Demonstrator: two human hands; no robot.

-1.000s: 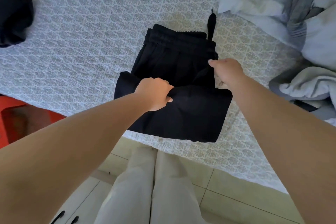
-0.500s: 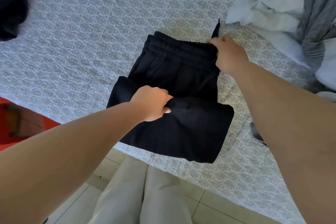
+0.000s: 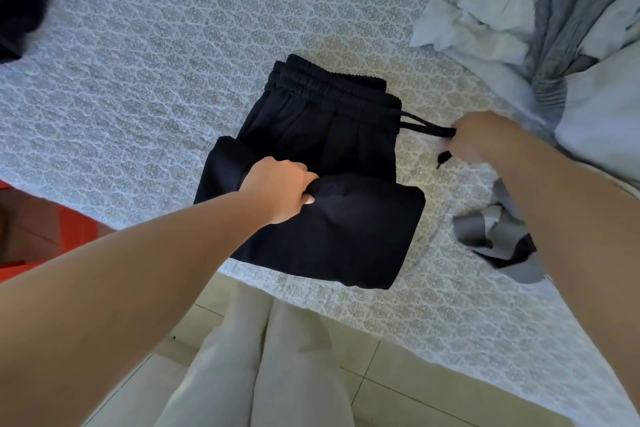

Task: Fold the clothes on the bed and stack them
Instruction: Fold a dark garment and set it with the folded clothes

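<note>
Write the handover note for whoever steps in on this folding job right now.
Left hand: grip on the folded-up lower edge of the black pants, holding the fold in place.
Right hand: pinching the pants' drawstring, pulled out to the right of the waistband.
Pants lie on the patterned bed cover near its front edge, legs folded up partway.
Done: first fold of the pants.
Left: tuck the drawstring, finish the fold, stack; then the crumpled light clothes at far right, the grey garment beside the right forearm, and a dark item at far left.

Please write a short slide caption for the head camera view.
Left hand grips folded black trousers on the bed; right hand pulls their drawstring sideways.
</note>
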